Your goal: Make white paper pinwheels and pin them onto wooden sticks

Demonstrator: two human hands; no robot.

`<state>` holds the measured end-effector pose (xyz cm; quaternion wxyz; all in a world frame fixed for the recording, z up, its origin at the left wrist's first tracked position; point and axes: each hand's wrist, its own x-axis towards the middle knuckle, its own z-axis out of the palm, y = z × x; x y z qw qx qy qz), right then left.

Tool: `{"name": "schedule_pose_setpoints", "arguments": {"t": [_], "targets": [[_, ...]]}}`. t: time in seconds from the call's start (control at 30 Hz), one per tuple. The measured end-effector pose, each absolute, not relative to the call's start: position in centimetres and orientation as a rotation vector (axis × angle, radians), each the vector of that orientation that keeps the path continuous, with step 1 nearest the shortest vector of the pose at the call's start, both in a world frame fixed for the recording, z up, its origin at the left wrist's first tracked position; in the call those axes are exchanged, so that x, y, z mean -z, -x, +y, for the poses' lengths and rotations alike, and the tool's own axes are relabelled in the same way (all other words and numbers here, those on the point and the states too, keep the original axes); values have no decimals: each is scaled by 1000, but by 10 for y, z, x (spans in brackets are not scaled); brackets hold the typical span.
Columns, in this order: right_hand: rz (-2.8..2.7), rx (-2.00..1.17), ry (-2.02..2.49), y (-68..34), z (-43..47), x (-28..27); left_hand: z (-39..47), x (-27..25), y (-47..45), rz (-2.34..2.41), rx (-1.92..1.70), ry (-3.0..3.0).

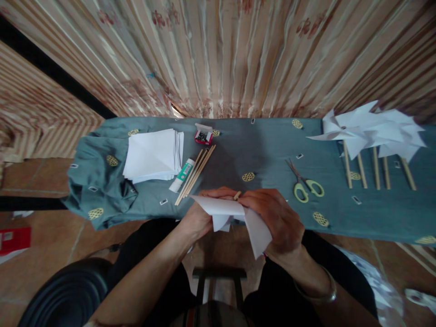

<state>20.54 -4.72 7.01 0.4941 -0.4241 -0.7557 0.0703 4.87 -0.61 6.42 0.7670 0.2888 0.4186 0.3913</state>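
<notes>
Both hands meet over the table's near edge around a white paper pinwheel. My left hand is closed on its left side, the fingers mostly hidden behind the paper. My right hand wraps round the right side. Between the hands pokes the tip of a wooden stick; the rest of that stick is hidden. Beyond my left hand lie several loose wooden sticks and a glue stick. To the right of my right hand rest scissors with yellow-green handles, blades slightly apart.
A stack of white paper is at the left of the cloth-covered table. Behind the sticks stands an open small red box of dark pins. Several paper pinwheels on sticks lie at the right. A curtain hangs behind.
</notes>
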Motion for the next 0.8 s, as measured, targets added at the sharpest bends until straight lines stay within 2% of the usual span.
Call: {"name": "schedule_pose_setpoints", "arguments": {"t": [0.8], "targets": [[-1835,-174,982,-207,-48,-68,-7,-62,-48,940,-819,-646]]}}
